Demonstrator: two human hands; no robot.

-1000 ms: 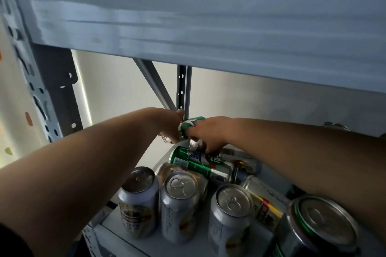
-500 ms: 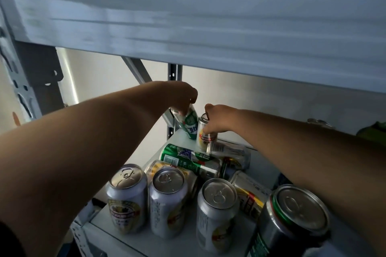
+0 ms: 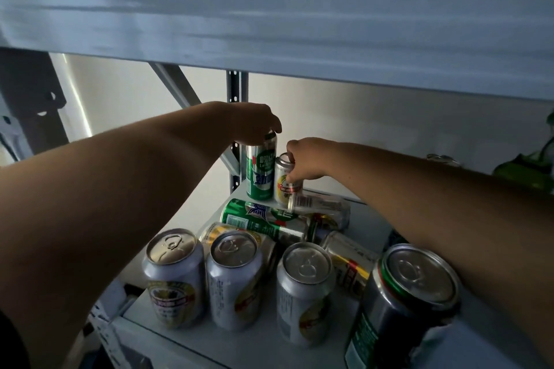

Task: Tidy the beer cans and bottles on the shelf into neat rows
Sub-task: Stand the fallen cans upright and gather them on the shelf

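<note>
Two cans stand upright at the back left corner of the shelf, touching each other, each held by one hand. The left hand has its fingers curled down over the top of the tall green can. The right hand pinches the rim of the shorter silver can with its fingers.

Between them and the front row at least four cans lie on their sides in a heap: a green lying can, a silver lying can, a yellow lying can and a red-striped lying can.

Four cans stand along the front edge: three silver ones, the first silver can, second silver can and third silver can, then one dark green-rimmed can under the right forearm.
</note>
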